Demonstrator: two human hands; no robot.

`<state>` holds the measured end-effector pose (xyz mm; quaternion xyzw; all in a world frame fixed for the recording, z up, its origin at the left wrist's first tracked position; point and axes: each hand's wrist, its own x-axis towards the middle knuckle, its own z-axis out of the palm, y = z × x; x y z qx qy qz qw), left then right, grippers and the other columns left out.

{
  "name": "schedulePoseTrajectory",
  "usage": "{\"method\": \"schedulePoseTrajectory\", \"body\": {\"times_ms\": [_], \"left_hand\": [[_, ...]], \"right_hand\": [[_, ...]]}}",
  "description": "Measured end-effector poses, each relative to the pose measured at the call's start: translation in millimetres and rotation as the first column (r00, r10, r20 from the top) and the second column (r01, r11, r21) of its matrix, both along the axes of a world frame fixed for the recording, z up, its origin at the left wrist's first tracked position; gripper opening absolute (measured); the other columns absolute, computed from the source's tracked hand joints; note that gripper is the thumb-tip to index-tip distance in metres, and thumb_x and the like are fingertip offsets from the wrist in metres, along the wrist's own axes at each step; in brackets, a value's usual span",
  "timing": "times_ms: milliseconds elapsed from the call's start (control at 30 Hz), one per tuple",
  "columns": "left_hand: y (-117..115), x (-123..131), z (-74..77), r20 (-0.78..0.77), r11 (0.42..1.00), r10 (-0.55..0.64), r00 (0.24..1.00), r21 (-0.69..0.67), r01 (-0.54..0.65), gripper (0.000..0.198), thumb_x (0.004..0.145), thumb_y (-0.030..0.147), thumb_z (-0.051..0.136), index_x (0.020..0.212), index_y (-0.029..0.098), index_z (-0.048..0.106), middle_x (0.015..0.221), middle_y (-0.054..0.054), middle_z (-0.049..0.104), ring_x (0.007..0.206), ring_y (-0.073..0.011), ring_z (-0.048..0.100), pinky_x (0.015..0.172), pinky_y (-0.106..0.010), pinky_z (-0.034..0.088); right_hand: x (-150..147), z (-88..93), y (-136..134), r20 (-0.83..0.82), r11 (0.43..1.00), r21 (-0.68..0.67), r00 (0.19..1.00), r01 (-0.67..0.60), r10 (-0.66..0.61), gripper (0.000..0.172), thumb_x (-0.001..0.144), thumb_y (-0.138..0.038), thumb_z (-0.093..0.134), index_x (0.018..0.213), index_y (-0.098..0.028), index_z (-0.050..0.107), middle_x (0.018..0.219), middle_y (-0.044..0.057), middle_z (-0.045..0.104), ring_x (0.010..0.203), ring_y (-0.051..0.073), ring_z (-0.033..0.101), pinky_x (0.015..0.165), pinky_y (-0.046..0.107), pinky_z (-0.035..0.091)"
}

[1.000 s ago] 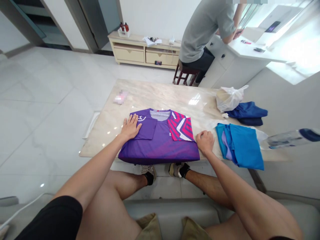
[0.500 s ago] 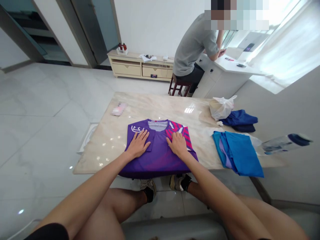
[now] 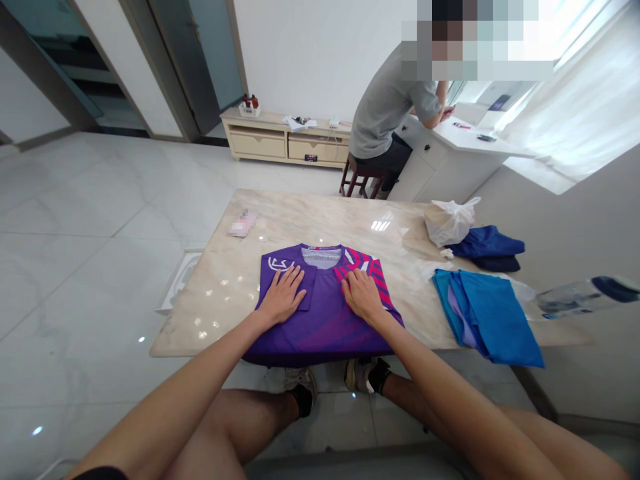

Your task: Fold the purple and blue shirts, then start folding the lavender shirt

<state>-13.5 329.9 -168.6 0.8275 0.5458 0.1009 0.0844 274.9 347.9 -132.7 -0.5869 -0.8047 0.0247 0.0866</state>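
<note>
A purple jersey [image 3: 320, 333] lies at the near edge of the table, its neckline facing away and its lower part hanging over the edge. One sleeve with a white emblem is folded inward on the left. My left hand [image 3: 284, 297] rests flat on that sleeve, fingers spread. On the other side, my right hand [image 3: 361, 293] has bent fingers closed on the pink-and-purple striped sleeve [image 3: 381, 283]; the fingertips are partly hidden.
On the marble table [image 3: 210, 293], folded blue clothes [image 3: 500, 320], dark blue cloth [image 3: 493, 243], a white plastic bag [image 3: 450, 223] and a clear bottle [image 3: 575, 298] stand right. A pink item [image 3: 243, 223] lies far left. A person [image 3: 383, 107] sits beyond on a stool.
The view has shifted slightly, so everything sits a little lower and farther right. My right fingers have drawn in, the thumb closer to them. My left hand stays flat on the jersey.
</note>
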Motion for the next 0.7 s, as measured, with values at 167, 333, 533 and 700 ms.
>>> {"method": "schedulePoseTrajectory", "body": {"times_ms": [167,333,533,700], "left_hand": [[7.9,-10.8,5.2,0.028,0.998,0.043,0.999,0.047,-0.045,0.068,0.116,0.048,0.033,0.178,0.02,0.04,0.183,-0.012,0.039,0.174,-0.0293,0.03,0.145,-0.059,0.014],[18.6,-27.2,-2.2,0.039,0.986,0.153,0.987,0.058,-0.155,0.069,0.114,0.048,0.036,0.178,0.023,0.04,0.184,-0.012,0.04,0.173,-0.0336,0.031,0.143,-0.062,0.02],[40.5,-44.2,3.8,0.052,0.984,0.174,0.983,0.03,-0.176,0.056,0.108,0.044,0.049,0.156,0.018,0.064,0.165,-0.018,0.061,0.156,-0.0383,0.054,0.136,-0.06,0.036],[101.7,-76.1,28.7,0.199,0.946,0.313,0.929,0.016,-0.323,0.035,0.1,0.031,0.059,0.131,0.018,0.069,0.139,-0.018,0.07,0.134,-0.0323,0.066,0.123,-0.047,0.052]], "right_hand": [[39.4,-4.7,23.1,-0.079,0.993,0.113,0.997,0.015,-0.006,0.052,0.115,-0.028,0.034,0.159,-0.018,0.059,0.16,0.02,0.062,0.151,0.035,0.053,0.123,0.054,0.043],[67.2,-35.1,33.4,0.006,0.994,0.012,0.994,0.113,-0.113,0.064,0.115,-0.038,0.033,0.174,-0.014,0.042,0.183,0.019,0.038,0.171,0.036,0.029,0.135,0.057,0.03],[76.9,-35.6,49.7,0.036,0.989,-0.024,0.989,0.146,-0.145,0.057,0.115,-0.042,0.037,0.165,-0.019,0.054,0.175,0.02,0.049,0.161,0.039,0.043,0.132,0.067,0.03],[105.3,3.1,118.7,0.012,0.999,-0.04,0.999,-0.035,0.035,0.044,0.106,-0.026,0.056,0.148,-0.015,0.065,0.155,0.024,0.059,0.141,0.037,0.057,0.117,0.051,0.047]]}}
